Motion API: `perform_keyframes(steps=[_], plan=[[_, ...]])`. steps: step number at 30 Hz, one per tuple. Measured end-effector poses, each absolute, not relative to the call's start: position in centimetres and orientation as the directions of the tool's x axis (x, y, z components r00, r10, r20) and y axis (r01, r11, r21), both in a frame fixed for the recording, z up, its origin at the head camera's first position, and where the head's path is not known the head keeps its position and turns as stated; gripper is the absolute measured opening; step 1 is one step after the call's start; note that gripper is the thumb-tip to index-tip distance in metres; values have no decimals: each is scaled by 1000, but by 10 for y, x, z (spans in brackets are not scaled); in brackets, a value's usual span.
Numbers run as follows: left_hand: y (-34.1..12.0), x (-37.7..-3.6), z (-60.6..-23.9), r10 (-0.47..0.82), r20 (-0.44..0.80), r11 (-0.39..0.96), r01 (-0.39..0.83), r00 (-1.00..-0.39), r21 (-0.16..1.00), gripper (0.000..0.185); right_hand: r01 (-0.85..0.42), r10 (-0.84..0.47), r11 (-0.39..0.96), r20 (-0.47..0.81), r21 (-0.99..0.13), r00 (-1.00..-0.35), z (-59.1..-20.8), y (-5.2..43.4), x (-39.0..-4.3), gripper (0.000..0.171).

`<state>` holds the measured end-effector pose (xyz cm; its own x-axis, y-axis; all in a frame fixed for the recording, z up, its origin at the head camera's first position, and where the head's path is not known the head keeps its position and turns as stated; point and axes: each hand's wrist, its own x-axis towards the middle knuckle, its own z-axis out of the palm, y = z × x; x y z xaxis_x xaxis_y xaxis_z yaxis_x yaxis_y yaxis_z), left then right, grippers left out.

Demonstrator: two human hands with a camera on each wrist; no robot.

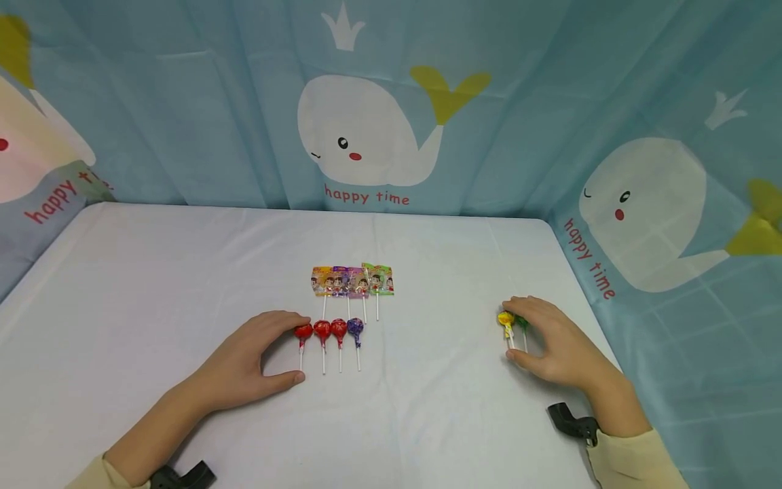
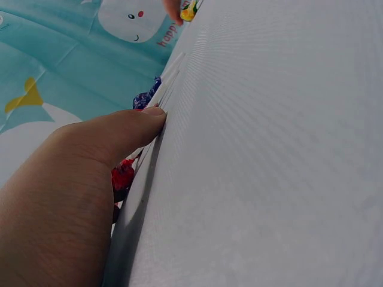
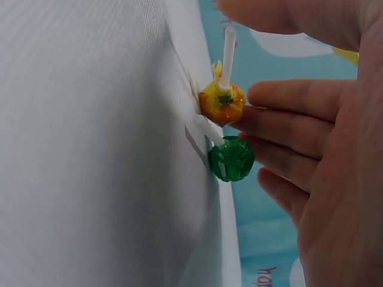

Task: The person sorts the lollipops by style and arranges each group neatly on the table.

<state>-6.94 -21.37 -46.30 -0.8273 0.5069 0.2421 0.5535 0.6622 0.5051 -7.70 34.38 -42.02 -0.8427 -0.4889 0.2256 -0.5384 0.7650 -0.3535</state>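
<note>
Three red lollipops (image 1: 322,331) and a purple lollipop (image 1: 356,328) lie in a row mid-table, sticks toward me. My left hand (image 1: 287,348) spans the leftmost red lollipop (image 1: 303,331): a fingertip touches its head and the thumb (image 2: 119,134) lies at the stick's end. That red head (image 2: 122,175) shows just beyond the thumb. At the right, my right hand (image 1: 519,334) holds a yellow lollipop (image 3: 222,103) and a green lollipop (image 3: 231,158) together, with the fingers (image 3: 281,128) against the heads and the thumb on the stick ends.
Behind the round ones lies a row of flat wrapped lollipops (image 1: 351,280). The white-covered table (image 1: 153,285) is backed by a blue whale-print curtain (image 1: 366,136), and its right edge runs close to my right hand. Black wrist mounts (image 1: 571,421) sit on both forearms.
</note>
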Motion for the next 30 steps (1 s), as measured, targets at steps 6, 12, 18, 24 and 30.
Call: perform_keyframes(steps=[6, 12, 18, 24, 30], plan=[[-213, -69, -462, 507, 241, 660, 553, -827, 509, 84, -511, -473, 786, 194, -349, -860, -420, 344, -76, 71], [-213, -69, -462, 509, 241, 659, 554, -826, 509, 84, -522, -478, 781, 209, -344, -853, -421, 345, -77, 70], [-213, -69, -462, 508, 239, 659, 552, -828, 511, 84, -545, -491, 771, 236, -329, -838, -423, 345, -79, 71], [-213, -69, -461, 509, 239, 656, 552, -827, 514, 84, -557, -495, 762, 256, -330, -830, -424, 345, -79, 71], [-213, -69, -462, 512, 239, 652, 555, -825, 516, 84, -577, -503, 747, 288, -329, -815, -425, 344, -80, 71]])
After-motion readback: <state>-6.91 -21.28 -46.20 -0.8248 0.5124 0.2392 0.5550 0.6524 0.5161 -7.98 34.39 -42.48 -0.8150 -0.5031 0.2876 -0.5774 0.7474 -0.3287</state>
